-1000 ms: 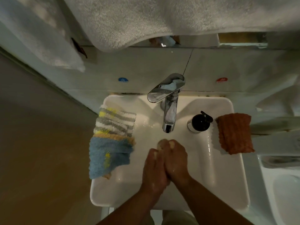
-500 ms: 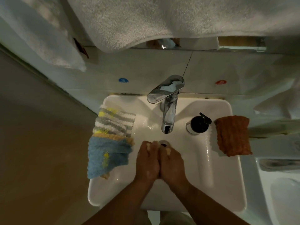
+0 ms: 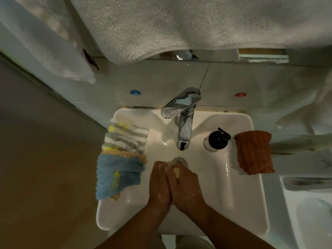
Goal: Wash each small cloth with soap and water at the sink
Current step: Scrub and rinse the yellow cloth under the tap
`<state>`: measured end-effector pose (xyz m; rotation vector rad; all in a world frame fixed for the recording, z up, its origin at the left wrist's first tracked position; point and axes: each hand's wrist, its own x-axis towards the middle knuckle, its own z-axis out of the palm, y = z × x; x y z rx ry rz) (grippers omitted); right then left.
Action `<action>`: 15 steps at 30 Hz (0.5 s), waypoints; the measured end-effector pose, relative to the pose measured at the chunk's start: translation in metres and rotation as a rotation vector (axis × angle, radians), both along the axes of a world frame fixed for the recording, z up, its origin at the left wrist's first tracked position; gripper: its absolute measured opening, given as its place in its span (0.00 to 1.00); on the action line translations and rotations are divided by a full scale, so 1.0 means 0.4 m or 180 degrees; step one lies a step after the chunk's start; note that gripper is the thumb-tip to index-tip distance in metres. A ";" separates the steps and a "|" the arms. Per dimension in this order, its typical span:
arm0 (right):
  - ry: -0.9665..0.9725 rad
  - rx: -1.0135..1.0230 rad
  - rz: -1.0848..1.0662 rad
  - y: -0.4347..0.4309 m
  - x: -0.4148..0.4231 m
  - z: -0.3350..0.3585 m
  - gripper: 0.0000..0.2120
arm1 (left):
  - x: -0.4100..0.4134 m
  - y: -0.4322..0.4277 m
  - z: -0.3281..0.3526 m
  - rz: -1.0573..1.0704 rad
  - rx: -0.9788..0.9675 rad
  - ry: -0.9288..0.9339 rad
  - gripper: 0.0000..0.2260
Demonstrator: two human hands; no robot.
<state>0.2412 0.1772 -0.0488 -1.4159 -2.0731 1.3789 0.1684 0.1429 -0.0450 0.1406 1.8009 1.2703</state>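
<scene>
My left hand (image 3: 159, 184) and my right hand (image 3: 186, 187) are pressed together low in the white sink (image 3: 206, 178), just in front of the drain (image 3: 179, 161). Bits of a small pale yellow cloth (image 3: 177, 172) show between their curled fingers; most of it is hidden. A striped grey, white and yellow cloth (image 3: 125, 137) and a blue cloth (image 3: 116, 175) hang over the sink's left rim. An orange cloth (image 3: 254, 151) lies on the right rim. A black-topped soap dispenser (image 3: 216, 140) stands beside the chrome tap (image 3: 185, 130). No water stream is visible.
A large white towel (image 3: 179, 24) hangs over the mirror above the sink. A second white basin (image 3: 314, 212) sits at the right edge. A brown wall runs along the left. Blue and red stickers mark the tiles behind the tap.
The joined hands have slid a little left and back from under the spout, and their fingers have shifted around the yellow cloth. The cloths on the rims have not moved.
</scene>
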 end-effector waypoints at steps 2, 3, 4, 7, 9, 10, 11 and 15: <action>-0.0184 0.0049 -0.0424 0.054 -0.005 -0.024 0.22 | 0.041 -0.004 0.045 -0.0065 0.0005 -0.0176 0.14; -0.0266 -0.0157 -0.0673 0.081 -0.003 -0.037 0.20 | 0.058 -0.005 0.070 -0.0161 -0.0005 -0.0191 0.13; -0.0307 -0.0349 -0.0782 0.093 0.002 -0.047 0.19 | 0.060 -0.007 0.073 -0.0286 -0.0005 -0.0079 0.13; -0.0473 -0.0211 -0.0256 0.041 0.023 -0.053 0.16 | 0.012 0.000 0.049 -0.0393 -0.0003 0.0263 0.12; -0.0457 -0.0111 0.0162 -0.010 0.019 -0.029 0.17 | -0.022 0.005 0.010 -0.0152 -0.0130 0.0329 0.10; -0.0384 -0.0001 0.0211 -0.018 0.013 -0.024 0.17 | -0.023 0.005 0.001 -0.0128 -0.0141 0.0327 0.10; -0.0302 0.0119 0.0094 -0.011 0.008 -0.025 0.17 | -0.010 0.003 0.004 -0.0206 -0.0138 0.0358 0.09; -0.0283 -0.0339 -0.0910 0.086 0.004 -0.036 0.17 | 0.057 -0.015 0.054 -0.0461 -0.0259 0.0110 0.09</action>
